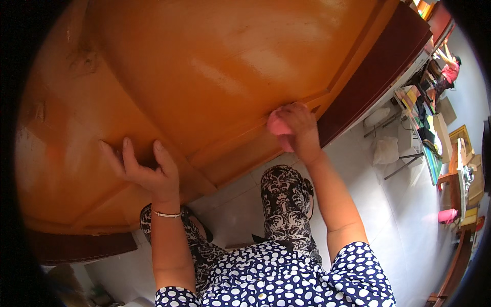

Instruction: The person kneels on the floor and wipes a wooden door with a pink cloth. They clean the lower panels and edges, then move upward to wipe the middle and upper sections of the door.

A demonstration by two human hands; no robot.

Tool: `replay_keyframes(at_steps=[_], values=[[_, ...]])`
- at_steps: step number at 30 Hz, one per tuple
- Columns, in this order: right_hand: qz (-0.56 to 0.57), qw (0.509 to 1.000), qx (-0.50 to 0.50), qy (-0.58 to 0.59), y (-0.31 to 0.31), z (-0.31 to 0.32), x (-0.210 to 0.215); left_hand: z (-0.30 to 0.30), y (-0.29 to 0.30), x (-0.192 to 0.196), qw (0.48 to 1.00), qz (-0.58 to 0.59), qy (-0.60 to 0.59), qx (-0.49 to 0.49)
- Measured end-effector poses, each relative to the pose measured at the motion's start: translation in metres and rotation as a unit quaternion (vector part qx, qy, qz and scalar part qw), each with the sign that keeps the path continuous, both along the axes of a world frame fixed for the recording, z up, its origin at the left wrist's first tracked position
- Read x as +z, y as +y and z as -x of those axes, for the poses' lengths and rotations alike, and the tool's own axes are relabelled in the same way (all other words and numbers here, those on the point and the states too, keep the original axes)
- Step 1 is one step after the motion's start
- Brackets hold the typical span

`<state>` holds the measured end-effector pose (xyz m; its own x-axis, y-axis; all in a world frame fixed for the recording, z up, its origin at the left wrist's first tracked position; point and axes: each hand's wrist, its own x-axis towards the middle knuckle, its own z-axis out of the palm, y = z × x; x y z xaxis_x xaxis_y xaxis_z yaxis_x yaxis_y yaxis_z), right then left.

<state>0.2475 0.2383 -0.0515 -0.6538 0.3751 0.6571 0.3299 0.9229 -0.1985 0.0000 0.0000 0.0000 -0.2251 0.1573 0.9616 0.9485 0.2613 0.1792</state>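
The right hand (299,128) grips a pink cloth (277,125) against the orange wooden door (204,77) at its panel moulding; the left hand (146,171) rests open, bracing. Wiping along the groove likely works best.

The pink cloth (279,125) is mostly hidden inside the right hand (299,128), its fingers curled out of sight.

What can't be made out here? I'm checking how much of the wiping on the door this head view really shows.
- Pink cloth: mostly covered by the right hand; its full shape is hidden.
- Left hand: its palm faces the wooden door, so the contact is hidden.
- Door: cut off by the picture's dark rim.
- Cluttered shelves: too small and bent by the fisheye edge.
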Motion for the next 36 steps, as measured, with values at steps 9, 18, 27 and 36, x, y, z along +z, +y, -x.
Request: replay_keyframes(at_steps=[9, 18, 27, 36], values=[[0.022, 0.995, -0.085, 0.045, 0.095, -0.055, 0.01, -0.002, 0.003, 0.0, 1.0, 0.008, 0.013, 0.023], [0.038, 0.991, -0.126, 0.037, 0.083, -0.04, -0.011, 0.001, 0.007, -0.007, 0.999, -0.017, -0.02, -0.032], [-0.049, 0.998, -0.029, -0.018, -0.059, 0.036, 0.001, -0.004, 0.005, -0.002, 0.999, -0.006, -0.009, -0.035], [-0.088, 0.99, 0.099, -0.045, -0.153, 0.1, 0.001, -0.001, 0.009, -0.006, 0.998, -0.016, -0.002, -0.055]])
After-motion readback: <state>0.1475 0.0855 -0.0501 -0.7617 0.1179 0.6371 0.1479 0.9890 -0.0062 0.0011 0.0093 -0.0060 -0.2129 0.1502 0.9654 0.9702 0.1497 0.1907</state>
